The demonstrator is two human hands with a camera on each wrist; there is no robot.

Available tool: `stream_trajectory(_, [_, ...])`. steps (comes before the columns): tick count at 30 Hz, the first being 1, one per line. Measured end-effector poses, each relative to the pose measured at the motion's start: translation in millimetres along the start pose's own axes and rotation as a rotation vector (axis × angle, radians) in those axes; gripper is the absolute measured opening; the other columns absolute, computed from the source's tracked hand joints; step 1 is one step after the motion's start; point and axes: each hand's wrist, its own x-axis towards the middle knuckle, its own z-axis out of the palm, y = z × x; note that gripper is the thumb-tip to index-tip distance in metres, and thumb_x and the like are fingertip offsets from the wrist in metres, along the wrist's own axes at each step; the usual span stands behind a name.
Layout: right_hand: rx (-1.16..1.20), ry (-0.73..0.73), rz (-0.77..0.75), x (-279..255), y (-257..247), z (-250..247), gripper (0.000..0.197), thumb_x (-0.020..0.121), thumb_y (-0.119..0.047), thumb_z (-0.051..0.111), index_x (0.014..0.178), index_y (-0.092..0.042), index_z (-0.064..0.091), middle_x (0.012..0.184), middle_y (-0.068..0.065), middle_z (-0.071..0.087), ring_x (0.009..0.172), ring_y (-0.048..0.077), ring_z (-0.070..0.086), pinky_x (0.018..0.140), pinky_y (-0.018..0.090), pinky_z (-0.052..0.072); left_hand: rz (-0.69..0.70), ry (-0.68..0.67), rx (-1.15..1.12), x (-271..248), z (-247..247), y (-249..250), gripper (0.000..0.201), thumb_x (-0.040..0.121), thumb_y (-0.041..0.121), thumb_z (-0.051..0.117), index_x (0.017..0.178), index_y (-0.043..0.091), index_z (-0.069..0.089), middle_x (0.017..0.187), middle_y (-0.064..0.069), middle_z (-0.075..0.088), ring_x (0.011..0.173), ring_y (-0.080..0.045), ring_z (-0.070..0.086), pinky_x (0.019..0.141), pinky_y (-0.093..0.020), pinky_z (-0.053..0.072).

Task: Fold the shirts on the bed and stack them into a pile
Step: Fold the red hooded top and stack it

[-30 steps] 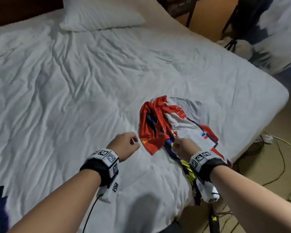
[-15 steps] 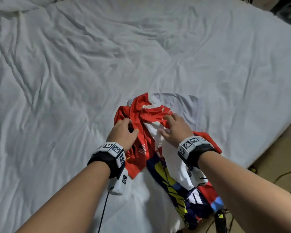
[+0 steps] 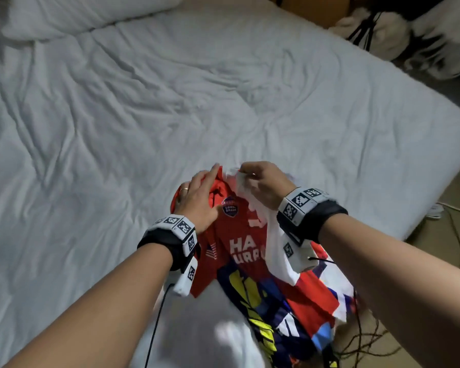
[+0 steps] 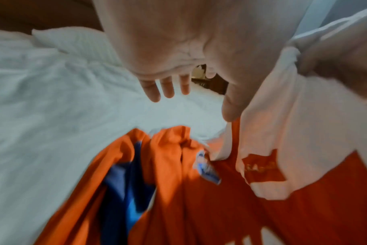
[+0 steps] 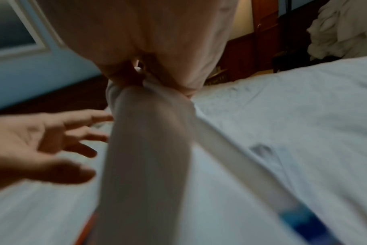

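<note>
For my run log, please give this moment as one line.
stage: unfolded | left hand: open, over red shirt | right hand: pinches white cloth, lifted | pile: none seen

A wrinkled white bed (image 3: 144, 107) carries a pillow (image 3: 72, 14) at its head and bunched shirts (image 3: 239, 251) near its foot edge

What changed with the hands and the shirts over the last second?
The right hand went from resting low on the heap to pinching the white shirt and lifting it. The left hand, first a loose fist over the sheet, now lies with fingers straight on the red shirt, whose front has come into view. The shirts stayed at the same near edge of the bed.
</note>
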Motion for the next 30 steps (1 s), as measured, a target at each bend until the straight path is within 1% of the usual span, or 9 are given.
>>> stream_trajectory(4, [-0.042, -0.100, -0.114, -14, -108, -37, 0.030, 0.082, -0.007, 0.048, 0.055, -0.020, 0.049, 0.051, -0.006, 0.045, 0.047, 0.001, 0.038, 0.049, 0.018, 0.034, 0.118, 0.040, -0.147, -29, -63, 21, 0.097, 0.079, 0.046, 0.067, 0.147, 0.064, 0.001, 0.163, 0.009, 0.016, 0.140, -0.026, 0.022, 0.114, -0.042, 0.024])
stream_trajectory(7, [-0.114, -0.099, -0.201, -39, -179, -55, 0.038, 0.083, -0.001, 0.050, 0.051, -0.021, 0.047, 0.049, -0.011, 0.039, 0.043, 0.000, 0.034, 0.046, 0.013, 0.029, 0.203, 0.119, -0.252, -65, -117, 38, 0.087, 0.060, 0.062, 0.056, 0.144, 0.051, 0.035, 0.149, 0.006, 0.040, 0.131, -0.015, 0.039, 0.103, -0.017, 0.021])
stream_trajectory(10, [-0.208, -0.047, -0.289, -72, -249, -62, 0.045, 0.079, 0.003, 0.049, 0.042, -0.022, 0.047, 0.042, -0.012, 0.038, 0.044, 0.001, 0.031, 0.047, 0.018, 0.027, 0.255, 0.170, -0.485, -121, -172, 55, 0.030, 0.067, 0.044, 0.071, 0.095, 0.039, 0.061, 0.096, 0.011, 0.066, 0.097, -0.010, 0.060, 0.090, -0.029, 0.044])
stream_trajectory(12, [-0.283, 0.005, -0.356, -100, -291, -62, 0.045, 0.079, 0.004, 0.049, 0.043, -0.021, 0.043, 0.045, -0.009, 0.036, 0.044, 0.004, 0.031, 0.047, 0.021, 0.027, 0.277, 0.212, -0.679, -160, -204, 56, 0.023, 0.072, 0.025, 0.079, 0.089, 0.022, 0.064, 0.079, 0.011, 0.065, 0.078, -0.008, 0.057, 0.070, -0.023, 0.047])
stream_trajectory(16, [-0.453, 0.107, -0.452, -161, -361, -58, 0.029, 0.078, -0.014, 0.052, 0.052, -0.020, 0.043, 0.053, -0.005, 0.041, 0.049, 0.007, 0.037, 0.048, 0.025, 0.033, 0.216, 0.315, -0.795, -246, -260, 38, 0.049, 0.060, 0.038, 0.082, 0.094, 0.011, 0.060, 0.079, -0.007, 0.068, 0.073, -0.020, 0.062, 0.070, -0.036, 0.051])
stream_trajectory(21, [-0.715, 0.179, -0.470, -221, -424, -30, 0.012, 0.077, -0.027, 0.060, 0.067, -0.027, 0.054, 0.067, -0.008, 0.053, 0.065, 0.013, 0.052, 0.056, 0.025, 0.037, 0.265, 0.398, -0.706, -349, -311, 14, 0.038, 0.071, 0.034, 0.076, 0.101, 0.013, 0.065, 0.097, -0.015, 0.075, 0.091, -0.034, 0.072, 0.088, -0.059, 0.055])
stream_trajectory(26, [-0.716, 0.267, -0.595, -253, -476, 6, 0.010, 0.090, -0.027, 0.058, 0.082, -0.021, 0.057, 0.079, -0.004, 0.059, 0.076, 0.019, 0.057, 0.065, 0.028, 0.045, 0.276, 0.404, -0.628, -432, -352, 3, 0.035, 0.083, 0.040, 0.079, 0.103, 0.012, 0.073, 0.095, -0.006, 0.077, 0.087, -0.026, 0.075, 0.086, -0.045, 0.059])
stream_trajectory(28, [-0.716, 0.247, -0.620, -259, -494, 19, 0.009, 0.092, -0.030, 0.057, 0.091, -0.022, 0.059, 0.092, 0.001, 0.062, 0.088, 0.023, 0.059, 0.079, 0.036, 0.051, 0.280, 0.448, -0.621, -457, -366, 0, 0.029, 0.084, 0.035, 0.078, 0.095, 0.009, 0.072, 0.086, -0.005, 0.076, 0.079, -0.024, 0.073, 0.077, -0.037, 0.057])
stream_trajectory(30, [-0.725, 0.309, -0.731, -265, -509, 30, 0.009, 0.090, -0.032, 0.061, 0.086, -0.025, 0.056, 0.088, -0.003, 0.062, 0.085, 0.023, 0.060, 0.079, 0.038, 0.052, 0.285, 0.577, -0.579, -477, -379, -6, 0.024, 0.081, 0.034, 0.079, 0.081, 0.013, 0.068, 0.073, -0.004, 0.067, 0.067, -0.017, 0.061, 0.067, -0.033, 0.049])
